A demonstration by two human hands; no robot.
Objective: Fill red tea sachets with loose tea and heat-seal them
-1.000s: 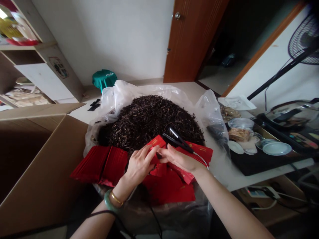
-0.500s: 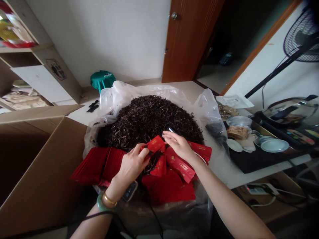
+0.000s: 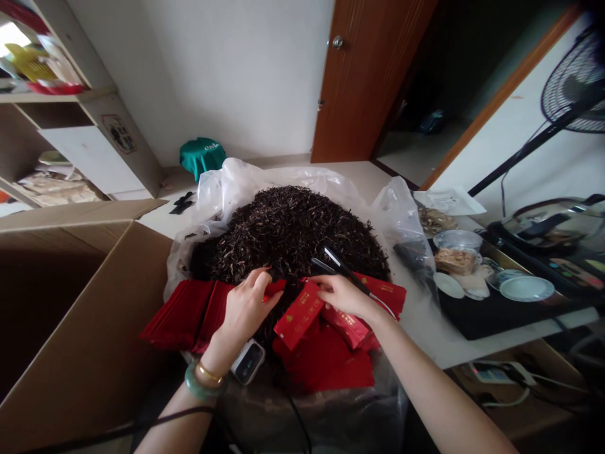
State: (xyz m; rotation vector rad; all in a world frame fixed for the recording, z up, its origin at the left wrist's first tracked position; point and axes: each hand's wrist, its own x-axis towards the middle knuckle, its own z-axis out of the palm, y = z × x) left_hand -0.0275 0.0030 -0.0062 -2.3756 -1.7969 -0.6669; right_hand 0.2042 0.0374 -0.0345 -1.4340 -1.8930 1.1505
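Note:
In the head view, my right hand [image 3: 347, 295] holds a red packet [image 3: 299, 315] with gold print by its upper edge. My left hand [image 3: 246, 306] is curled, thumb and forefinger close together, beside some red material; what they pinch is hard to make out. Beyond both hands rises a heap of dark, dry tea leaves [image 3: 293, 227] in a clear plastic bag [image 3: 399, 214]. Loose red packets [image 3: 331, 366] lie below my right hand, and a stacked row of red packets [image 3: 177, 312] stands left of my left hand. A black two-armed tool [image 3: 347, 271] with a pale cord rests behind my right hand.
A small device with a dark display [image 3: 248, 362] sits by my left wrist. An open cardboard box [image 3: 108, 302] stands at left. At right, a table [image 3: 491, 334] bears dishes [image 3: 527, 288], a plastic tub [image 3: 456, 249] and a lidded pan [image 3: 548, 221]. Behind are a fan [image 3: 574, 88] and a door [image 3: 366, 82].
My hands have come apart. The right hand has moved down and now grips a red packet, which hangs toward me; the left has shifted slightly left. The view has tilted a little.

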